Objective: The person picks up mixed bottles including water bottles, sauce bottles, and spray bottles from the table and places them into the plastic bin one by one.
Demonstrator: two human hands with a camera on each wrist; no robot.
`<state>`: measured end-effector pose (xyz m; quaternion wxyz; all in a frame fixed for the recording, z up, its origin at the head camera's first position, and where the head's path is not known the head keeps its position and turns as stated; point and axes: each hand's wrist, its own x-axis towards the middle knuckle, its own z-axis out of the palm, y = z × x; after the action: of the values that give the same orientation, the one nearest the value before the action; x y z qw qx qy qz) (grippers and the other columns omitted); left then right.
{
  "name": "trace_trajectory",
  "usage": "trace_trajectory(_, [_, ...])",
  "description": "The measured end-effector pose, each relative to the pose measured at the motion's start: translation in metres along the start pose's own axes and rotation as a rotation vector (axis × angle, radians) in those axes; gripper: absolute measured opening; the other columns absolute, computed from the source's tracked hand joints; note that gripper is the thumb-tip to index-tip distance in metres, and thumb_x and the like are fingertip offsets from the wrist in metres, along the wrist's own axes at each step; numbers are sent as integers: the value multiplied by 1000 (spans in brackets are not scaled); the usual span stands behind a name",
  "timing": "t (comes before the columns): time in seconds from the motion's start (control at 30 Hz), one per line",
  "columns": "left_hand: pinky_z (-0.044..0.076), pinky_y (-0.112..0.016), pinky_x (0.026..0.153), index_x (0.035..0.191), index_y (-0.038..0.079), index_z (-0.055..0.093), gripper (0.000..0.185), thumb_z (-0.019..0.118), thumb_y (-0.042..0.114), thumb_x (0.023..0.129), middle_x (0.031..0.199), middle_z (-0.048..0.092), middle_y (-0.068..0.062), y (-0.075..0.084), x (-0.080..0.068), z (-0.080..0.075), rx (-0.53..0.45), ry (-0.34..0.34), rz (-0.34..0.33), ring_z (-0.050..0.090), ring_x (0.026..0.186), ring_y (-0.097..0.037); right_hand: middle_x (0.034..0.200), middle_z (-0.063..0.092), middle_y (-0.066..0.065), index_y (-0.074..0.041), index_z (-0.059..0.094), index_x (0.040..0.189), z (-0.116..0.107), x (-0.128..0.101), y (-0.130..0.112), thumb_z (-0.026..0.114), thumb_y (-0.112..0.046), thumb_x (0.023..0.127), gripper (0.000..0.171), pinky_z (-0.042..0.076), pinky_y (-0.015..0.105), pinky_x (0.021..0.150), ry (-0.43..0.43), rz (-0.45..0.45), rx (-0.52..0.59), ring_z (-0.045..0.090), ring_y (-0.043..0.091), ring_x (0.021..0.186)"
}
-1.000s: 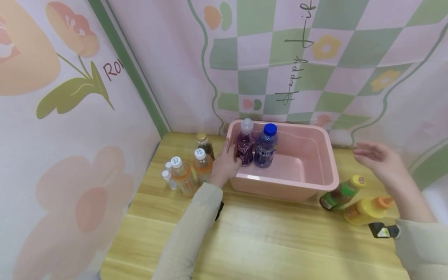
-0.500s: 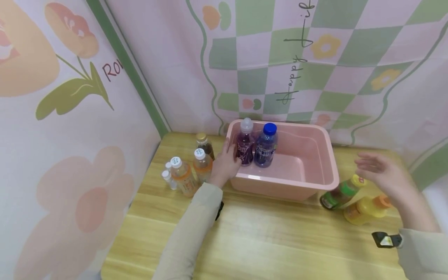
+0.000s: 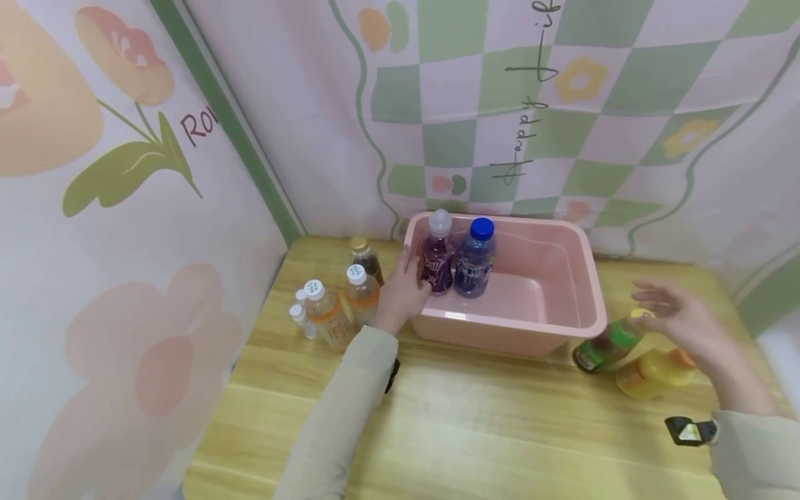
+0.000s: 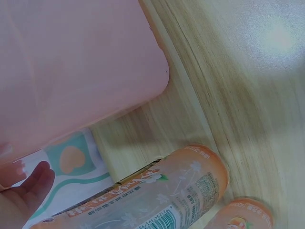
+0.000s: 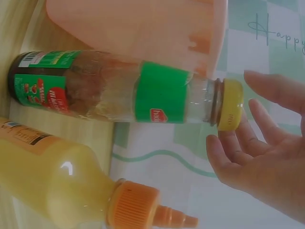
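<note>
At the left rim of the pink plastic tub, my left hand holds the wall, thumb over the inside and fingers outside. Right beside its thumb, a purple drink bottle stands in the tub with a blue-capped bottle. The left wrist view catches only some fingers close to the tub's underside. My right hand is spread around the yellow cap of a sauce bottle with green labels; thumb and fingers stand apart at the cap. A yellow squeeze bottle with an orange nozzle stands beside it.
Left of the tub stand orange-labelled bottles, a brown bottle with a gold cap and small white-capped bottles. Everything sits on a wooden table against a patterned curtain.
My right hand has lowered toward the sauce bottle's cap and now overlaps it. My left hand stays at the tub's rim.
</note>
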<state>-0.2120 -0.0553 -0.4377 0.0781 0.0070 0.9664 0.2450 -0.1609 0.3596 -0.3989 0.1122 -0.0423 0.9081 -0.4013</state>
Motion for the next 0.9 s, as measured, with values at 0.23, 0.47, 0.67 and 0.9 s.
trace_trajectory(0.23, [52,-46,93,151,16,28,62,47,32,94,164,2,1,-1,0,0,7,8,3,52,123,-37,111,53,-24,-4,22,150,4,1,5,70,-14,84,82,55,38,85,-43,7,-27,51,-7,99])
trace_trajectory(0.47, [53,-45,93,151,16,27,62,47,32,95,164,0,1,0,2,2,19,2,11,53,123,-36,123,55,-3,-6,17,152,7,1,15,69,-12,84,86,50,56,88,-58,6,-25,54,32,109])
trace_trajectory(0.67, [51,-46,95,151,17,28,61,47,31,94,164,1,2,-1,4,5,10,13,2,50,126,-36,133,50,18,-4,12,152,7,-1,12,69,-11,85,88,33,73,95,-26,35,-2,50,38,117])
trace_trajectory(0.9, [52,-46,94,151,17,29,62,47,32,94,164,2,2,-1,4,4,15,18,1,52,124,-37,139,27,44,2,8,149,10,-2,1,63,-15,90,83,25,79,92,17,75,-37,27,66,120])
